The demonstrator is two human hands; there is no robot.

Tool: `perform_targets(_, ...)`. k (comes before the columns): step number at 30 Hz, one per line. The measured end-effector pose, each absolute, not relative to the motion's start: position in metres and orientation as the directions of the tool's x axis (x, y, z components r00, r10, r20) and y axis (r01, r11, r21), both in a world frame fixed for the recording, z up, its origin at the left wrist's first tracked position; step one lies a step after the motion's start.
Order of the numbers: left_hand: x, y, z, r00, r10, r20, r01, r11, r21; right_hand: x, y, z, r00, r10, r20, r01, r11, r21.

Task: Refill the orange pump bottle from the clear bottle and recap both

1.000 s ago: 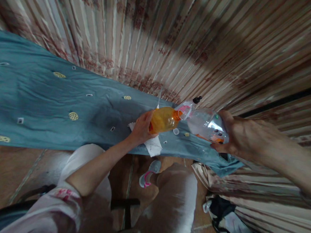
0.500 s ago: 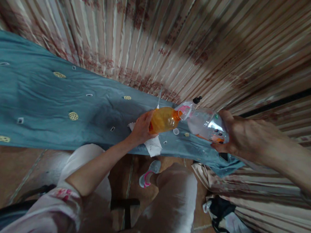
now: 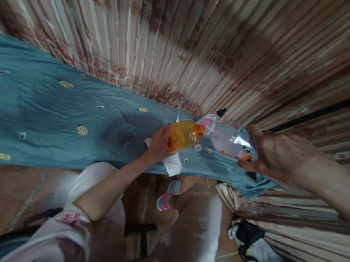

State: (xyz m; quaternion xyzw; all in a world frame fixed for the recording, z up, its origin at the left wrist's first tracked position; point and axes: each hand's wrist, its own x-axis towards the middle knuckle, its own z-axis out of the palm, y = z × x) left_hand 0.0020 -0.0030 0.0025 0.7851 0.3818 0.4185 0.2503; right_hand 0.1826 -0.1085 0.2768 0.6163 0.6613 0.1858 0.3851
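Compared with the earlier frames, almost nothing is changing: both hands are staying in place, both held bottles are keeping their tilt, and the view is shifting only by a hair. I cannot tell whether any liquid is moving.

Two hands are working above the blue cloth (image 3: pixel 44 114), each holding one bottle. The left hand (image 3: pixel 159 144) is gripping the orange bottle (image 3: pixel 185 135), and the right hand (image 3: pixel 277 152) is gripping the clear bottle (image 3: pixel 226 139). One more bottle, the pink-marked bottle (image 3: pixel 207 120), is showing behind the two necks. One tissue (image 3: pixel 172 164) is lying by the left hand, one small white cap (image 3: pixel 197 147) is lying just below the orange neck, and one shoe (image 3: pixel 169 194) is showing on the floor.

The orange bottle is lying sideways, its base inside the left fingers and its neck pointing away from them. The clear bottle's base is sitting between the right thumb and fingers, spread around it. The two necks are facing each other closely; whether they are touching, I cannot tell.
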Motion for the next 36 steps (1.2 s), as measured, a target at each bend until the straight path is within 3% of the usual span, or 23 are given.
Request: perform_targets(36,0.0012,-0.0034,0.0044,0.368,0.806,0.464,0.395,-0.587,0.707,0.1878,-0.1094,0.2742,0.018,0.966,-0.257,0.668,0.179,0.722)
